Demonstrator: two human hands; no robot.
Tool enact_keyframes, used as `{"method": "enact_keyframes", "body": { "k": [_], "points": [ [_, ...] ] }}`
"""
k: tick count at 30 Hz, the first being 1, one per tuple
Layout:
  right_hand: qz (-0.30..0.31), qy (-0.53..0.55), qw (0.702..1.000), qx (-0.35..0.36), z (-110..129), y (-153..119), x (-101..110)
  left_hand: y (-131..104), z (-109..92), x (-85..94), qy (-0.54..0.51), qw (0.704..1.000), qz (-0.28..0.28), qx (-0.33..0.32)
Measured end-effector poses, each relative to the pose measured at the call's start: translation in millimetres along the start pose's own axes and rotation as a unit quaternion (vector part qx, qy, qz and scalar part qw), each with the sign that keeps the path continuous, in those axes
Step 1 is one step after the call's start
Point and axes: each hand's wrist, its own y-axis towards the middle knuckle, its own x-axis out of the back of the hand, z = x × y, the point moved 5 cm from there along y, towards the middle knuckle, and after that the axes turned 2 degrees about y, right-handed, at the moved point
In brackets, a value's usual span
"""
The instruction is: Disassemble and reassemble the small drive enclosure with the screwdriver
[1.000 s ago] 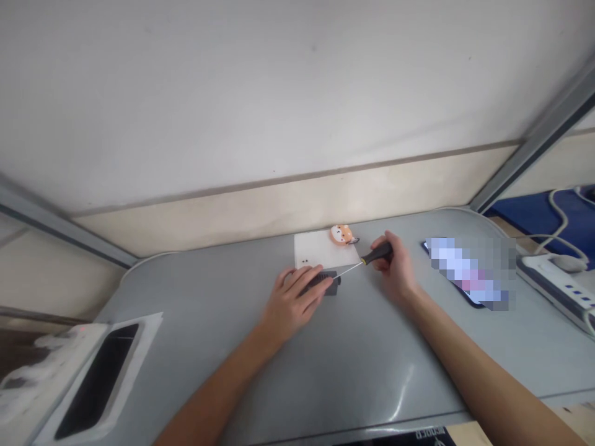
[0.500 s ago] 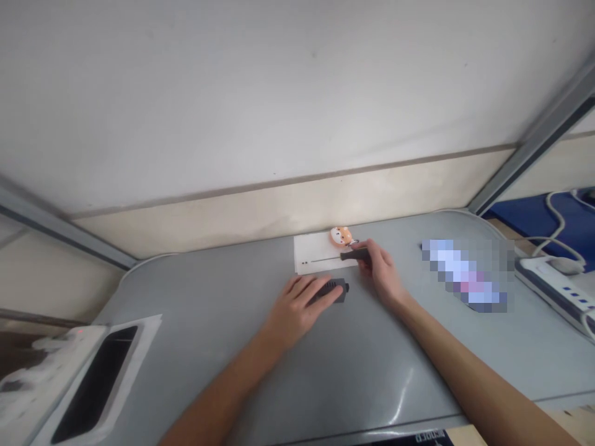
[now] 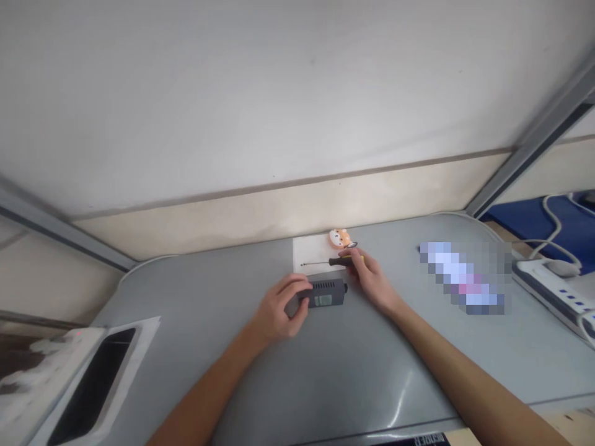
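Observation:
A dark grey box-shaped device (image 3: 332,292) with vent slots and a pale label lies on the grey table. My left hand (image 3: 283,308) grips its left end between thumb and fingers. Behind it, my right hand (image 3: 369,277) is closed on a screwdriver (image 3: 341,261) with a black and yellow handle. The shaft points left over a white paper (image 3: 309,249), its tip at one of the small dark screws there. An orange and white animal-face trinket (image 3: 340,238) rests at the paper's back right, just beyond my right hand.
To the right are a blurred-out object (image 3: 460,279) and a white power strip (image 3: 553,288) with cables. A black phone-like slab (image 3: 95,384) lies at the left on white sheets. A dark printed item (image 3: 430,440) shows at the front edge. A wall stands behind.
My left hand has slid left along the device, uncovering its label. My right hand has moved left with the screwdriver, bringing the tip to the small screws on the paper.

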Motion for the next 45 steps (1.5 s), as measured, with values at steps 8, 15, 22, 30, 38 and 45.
{"method": "enact_keyframes", "body": {
  "k": [8, 15, 22, 30, 38, 45],
  "points": [
    [-0.048, 0.108, 0.993, -0.028, -14, 12, 14, -2, 22, -15.5, -0.064, 0.969, 0.049, 0.234],
    [-0.076, 0.128, 0.988, -0.029, -12, 14, 20, -5, 30, -25.1, -0.059, 0.962, 0.080, 0.255],
    [-0.088, 0.134, 0.987, -0.028, -12, 15, 24, -1, 10, -19.4, -0.063, 0.969, 0.184, 0.151],
    [-0.110, 0.224, 0.968, -0.012, -7, 20, 37, 0, 11, -17.0, -0.048, 0.966, 0.179, 0.183],
    [-0.113, 0.276, 0.954, -0.012, 3, 15, 37, -3, 21, -12.0, -0.051, 0.964, 0.123, 0.230],
    [-0.017, 0.225, 0.974, -0.017, -1, 10, 20, -3, 25, -11.5, -0.092, 0.967, 0.075, 0.227]
  ]
}}
